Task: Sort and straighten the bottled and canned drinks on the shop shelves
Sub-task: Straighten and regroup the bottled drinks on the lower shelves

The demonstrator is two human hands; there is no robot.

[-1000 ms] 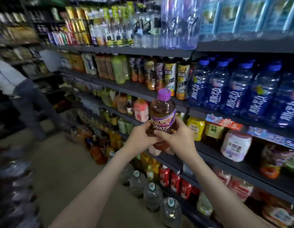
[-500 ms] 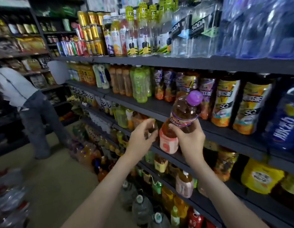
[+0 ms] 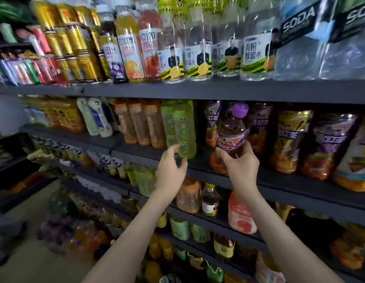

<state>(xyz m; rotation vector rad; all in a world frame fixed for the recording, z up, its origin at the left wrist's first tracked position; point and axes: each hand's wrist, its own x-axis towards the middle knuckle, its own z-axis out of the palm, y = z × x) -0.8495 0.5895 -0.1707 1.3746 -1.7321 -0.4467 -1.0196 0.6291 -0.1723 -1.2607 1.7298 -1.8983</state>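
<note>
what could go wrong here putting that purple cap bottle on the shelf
1. The right hand grips the purple-capped bottle low down, so it may tip into the packed bottles behind.
2. The left hand is right beside the green bottle at the shelf front and might knock it off.

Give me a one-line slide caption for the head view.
Right hand holds a purple-capped bottle at the shelf edge; left hand reaches toward a green bottle beside it.

SODA on black-label bottle (image 3: 297, 18); 青柑蜂蜜水 on white label of clear bottle (image 3: 252, 50) beside.
</note>
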